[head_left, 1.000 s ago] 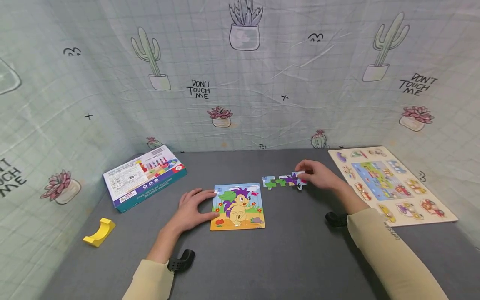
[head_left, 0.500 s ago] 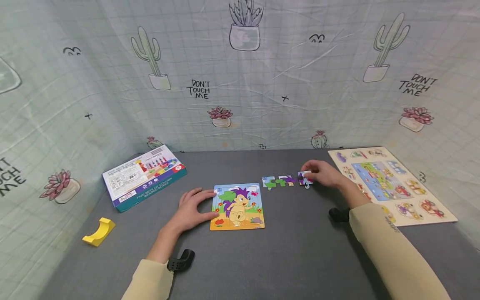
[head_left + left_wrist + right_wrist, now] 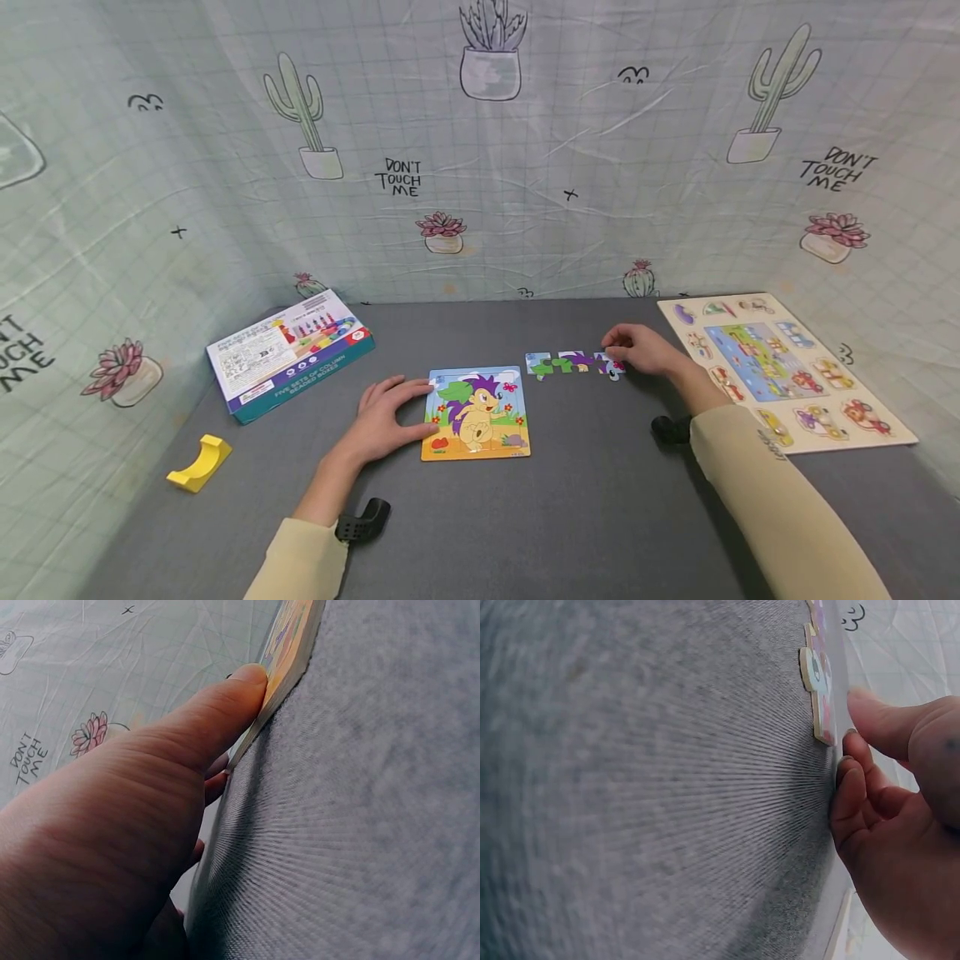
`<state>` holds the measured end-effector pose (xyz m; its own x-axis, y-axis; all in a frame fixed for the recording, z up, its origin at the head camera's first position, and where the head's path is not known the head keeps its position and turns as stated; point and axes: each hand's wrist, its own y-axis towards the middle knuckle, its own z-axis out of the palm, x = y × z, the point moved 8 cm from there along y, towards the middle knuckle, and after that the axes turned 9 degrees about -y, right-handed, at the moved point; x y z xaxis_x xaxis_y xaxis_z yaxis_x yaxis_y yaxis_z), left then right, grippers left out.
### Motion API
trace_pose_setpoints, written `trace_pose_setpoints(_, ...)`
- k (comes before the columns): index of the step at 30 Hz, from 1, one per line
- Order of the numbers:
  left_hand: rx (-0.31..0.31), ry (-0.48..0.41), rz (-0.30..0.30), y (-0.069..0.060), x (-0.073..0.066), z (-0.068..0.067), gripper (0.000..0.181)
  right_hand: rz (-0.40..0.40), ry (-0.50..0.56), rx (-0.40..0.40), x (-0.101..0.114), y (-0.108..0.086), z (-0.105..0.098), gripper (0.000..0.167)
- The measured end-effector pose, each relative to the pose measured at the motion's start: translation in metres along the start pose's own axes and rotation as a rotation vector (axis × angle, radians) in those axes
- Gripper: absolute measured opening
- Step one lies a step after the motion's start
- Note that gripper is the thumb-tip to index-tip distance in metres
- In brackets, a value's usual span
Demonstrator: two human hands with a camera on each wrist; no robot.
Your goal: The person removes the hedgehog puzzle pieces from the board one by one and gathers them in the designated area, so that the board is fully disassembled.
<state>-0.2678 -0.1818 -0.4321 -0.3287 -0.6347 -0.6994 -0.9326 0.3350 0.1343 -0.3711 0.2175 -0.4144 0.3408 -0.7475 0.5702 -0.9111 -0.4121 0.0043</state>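
In the head view, my left hand (image 3: 382,423) rests at the left side of a hedgehog picture puzzle board (image 3: 477,413). Its thumb touches the board's edge in the left wrist view, while the fingers are partly hidden. My right hand (image 3: 643,350) is just right of a blue-and-purple puzzle piece (image 3: 611,367) lying on the table. In the right wrist view, thumb and fingers sit close to this piece (image 3: 822,697) with nothing between them. To its left lie a purple puzzle piece (image 3: 575,362) and a green-and-blue puzzle piece (image 3: 540,364), roughly in a row.
At the back left lies a white-and-teal toy box (image 3: 291,354). A yellow curved block (image 3: 201,464) sits at the left on the grey table (image 3: 525,525). On the right is a wooden peg puzzle board (image 3: 832,417). A patterned cloth (image 3: 525,167) hangs behind and around the table.
The right hand slid the blue-and-purple piece rightward, away from the purple one, then let it go, leaving it on the table. The left hand and hedgehog board stayed put.
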Motion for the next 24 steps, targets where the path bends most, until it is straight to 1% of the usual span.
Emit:
trace_pose_setpoints(3, 0.001, -0.004, -0.002, 0.0, 0.0004, 0.0005, 0.066, -0.049, 0.021, 0.008, 0.0018, -0.0017, -0.0004, 0.018)
trace_pose_setpoints(6, 0.0, -0.001, 0.002, 0.0002, 0.001, 0.0008, 0.066, -0.071, 0.031, 0.043, 0.0026, -0.0037, -0.0002, 0.027)
trace_pose_setpoints(9, -0.004, 0.001, 0.004, 0.0002, 0.0015, 0.0004, 0.065, -0.034, 0.021, 0.082, -0.0001, -0.0043, 0.0012, 0.033)
trace_pose_setpoints(10, -0.004, -0.001, 0.002, 0.0003, 0.0015, 0.0003, 0.065, -0.009, 0.015, 0.097, -0.0018, -0.0041, 0.002, 0.036)
trace_pose_setpoints(13, -0.004, -0.004, 0.003, 0.0005, 0.0011, -0.0001, 0.065, 0.007, -0.004, 0.125, -0.003, -0.0043, 0.0033, 0.041)
trace_pose_setpoints(20, 0.003, -0.008, -0.006, 0.0003, 0.0005, -0.0002, 0.066, -0.054, 0.016, 0.175, 0.0016, -0.0082, 0.0038, 0.05)
trace_pose_setpoints(24, 0.006, -0.007, -0.013, 0.0004, 0.0014, -0.0001, 0.066, -0.055, 0.026, 0.201, -0.0031, -0.0097, 0.0048, 0.053)
